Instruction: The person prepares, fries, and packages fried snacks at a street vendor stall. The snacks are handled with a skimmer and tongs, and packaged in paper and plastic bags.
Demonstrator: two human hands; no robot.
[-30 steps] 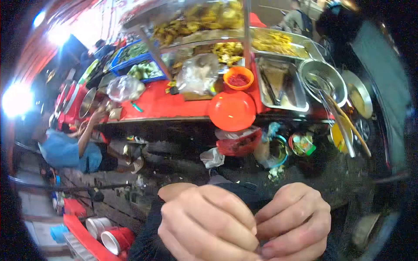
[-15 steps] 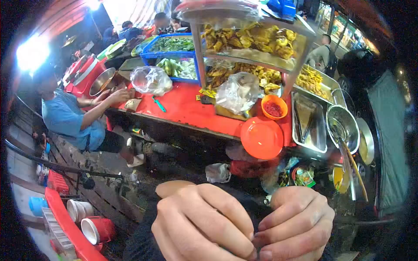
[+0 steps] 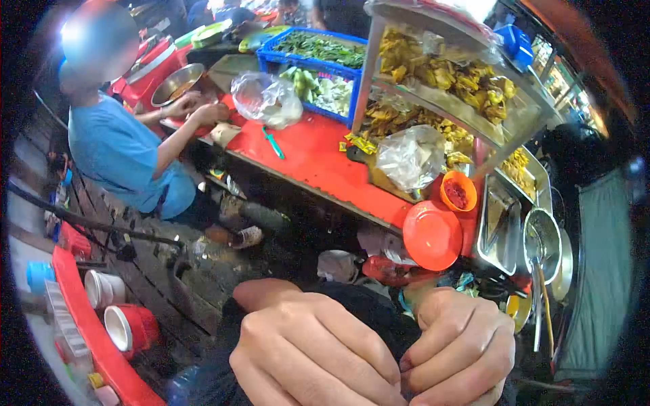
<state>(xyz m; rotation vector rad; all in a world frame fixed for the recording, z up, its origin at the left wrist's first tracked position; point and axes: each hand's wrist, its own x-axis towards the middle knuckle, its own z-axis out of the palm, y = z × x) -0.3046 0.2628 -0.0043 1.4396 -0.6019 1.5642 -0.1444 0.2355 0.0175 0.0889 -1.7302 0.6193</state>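
Both of my hands are low in the head view, resting close to my dark clothing. My left hand [image 3: 315, 348] is closed, its fingers curled inward and pressed together. Beside it, my right hand [image 3: 464, 345] is curled the same way, and the fingertips of the two hands nearly meet. Whatever lies inside the fingers, if anything, is hidden. Beyond the hands stands a red-topped table [image 3: 325, 176]. Its near things are a red plate [image 3: 433, 235] and an orange bowl [image 3: 458, 191] with red contents.
A glass display case [image 3: 440, 108] holds fried food. A blue crate [image 3: 308, 74] holds greens. A person in a blue shirt [image 3: 125, 149] works at the table's left end near a metal bowl [image 3: 179, 84]. Ladles stand in a pot [image 3: 544, 237] at right; buckets [image 3: 128, 328] sit at lower left.
The view has turned and tilted, so the table and display case appear further right and more slanted. My hands keep nearly the same curled pose. The person in blue appears larger in view.
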